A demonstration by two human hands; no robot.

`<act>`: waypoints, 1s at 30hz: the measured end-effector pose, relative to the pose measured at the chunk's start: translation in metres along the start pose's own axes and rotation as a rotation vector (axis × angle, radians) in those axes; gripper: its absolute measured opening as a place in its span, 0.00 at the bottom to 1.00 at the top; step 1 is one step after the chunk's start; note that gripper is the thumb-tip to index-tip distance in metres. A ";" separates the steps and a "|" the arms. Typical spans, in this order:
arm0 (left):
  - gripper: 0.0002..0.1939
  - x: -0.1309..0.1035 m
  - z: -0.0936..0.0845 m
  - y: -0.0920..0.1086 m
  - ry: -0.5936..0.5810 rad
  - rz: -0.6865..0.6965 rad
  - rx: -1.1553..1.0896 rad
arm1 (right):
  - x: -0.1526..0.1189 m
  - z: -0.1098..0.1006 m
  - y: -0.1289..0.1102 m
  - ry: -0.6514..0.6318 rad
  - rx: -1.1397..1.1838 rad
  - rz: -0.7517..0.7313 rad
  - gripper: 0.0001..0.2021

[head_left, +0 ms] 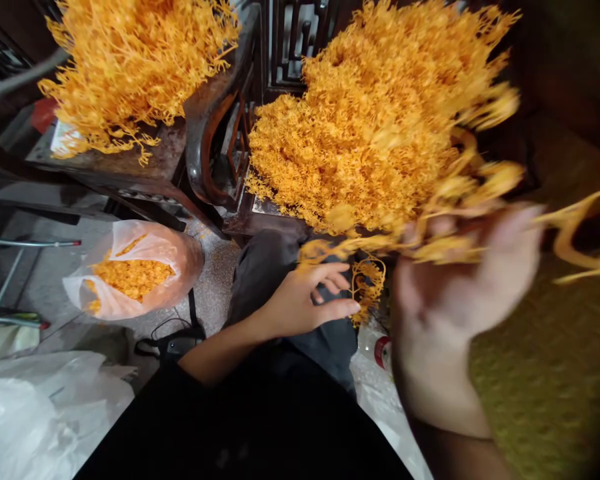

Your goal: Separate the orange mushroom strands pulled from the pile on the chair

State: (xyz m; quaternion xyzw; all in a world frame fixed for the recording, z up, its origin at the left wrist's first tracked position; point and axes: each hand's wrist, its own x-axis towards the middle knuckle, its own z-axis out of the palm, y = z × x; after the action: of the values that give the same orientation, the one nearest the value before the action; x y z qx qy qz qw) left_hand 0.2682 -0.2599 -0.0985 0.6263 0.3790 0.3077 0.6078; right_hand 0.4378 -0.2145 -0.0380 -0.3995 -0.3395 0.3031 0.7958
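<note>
Right hand [470, 287] blurred, orange strands [450, 251] across it; cannot tell if gripped. Left hand [300, 300] loosely parted, curly sprig [368, 283] by its fingertips. Orange heap [360, 140] beyond both.

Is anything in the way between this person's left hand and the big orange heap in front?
Only a few loose orange strands cross the gap between the left hand and the big orange heap, trailing toward the blurred right hand. Nothing solid visibly blocks it.

Your right hand [463, 290] is blurred, hiding its exact grip on the yellow strands [445, 251]. The picture's left edge cuts off your white bag [35, 413].
</note>
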 end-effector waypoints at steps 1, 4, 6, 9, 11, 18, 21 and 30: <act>0.36 0.004 -0.001 0.003 -0.011 0.053 -0.109 | -0.020 0.004 0.007 -0.012 0.062 0.022 0.10; 0.35 0.013 -0.004 0.008 0.001 0.150 -0.377 | -0.074 0.005 0.021 -0.102 -0.015 -0.061 0.07; 0.31 0.017 -0.006 0.010 0.069 0.093 -0.507 | -0.094 -0.004 0.022 -0.264 -0.243 -0.158 0.06; 0.26 0.018 -0.013 0.008 0.191 -0.021 -0.614 | -0.096 -0.024 0.014 -0.576 -0.611 -0.286 0.15; 0.23 0.017 -0.023 0.007 0.234 -0.042 -0.588 | -0.086 -0.038 0.008 -0.662 -0.714 -0.307 0.15; 0.24 0.007 -0.049 0.015 -0.099 -0.031 -0.334 | -0.047 -0.035 0.007 -0.582 -0.367 0.464 0.29; 0.25 0.005 -0.052 0.013 -0.133 -0.057 -0.217 | -0.032 -0.013 0.008 -0.576 -0.273 0.692 0.28; 0.20 0.000 -0.068 -0.010 -0.063 -0.104 -0.101 | -0.010 0.014 0.033 -0.529 -0.386 0.594 0.21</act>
State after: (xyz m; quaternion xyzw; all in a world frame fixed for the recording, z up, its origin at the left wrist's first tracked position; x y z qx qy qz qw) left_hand 0.2099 -0.2241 -0.1032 0.5836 0.3756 0.2747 0.6655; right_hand 0.4142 -0.1991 -0.0626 -0.5297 -0.4524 0.5414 0.4707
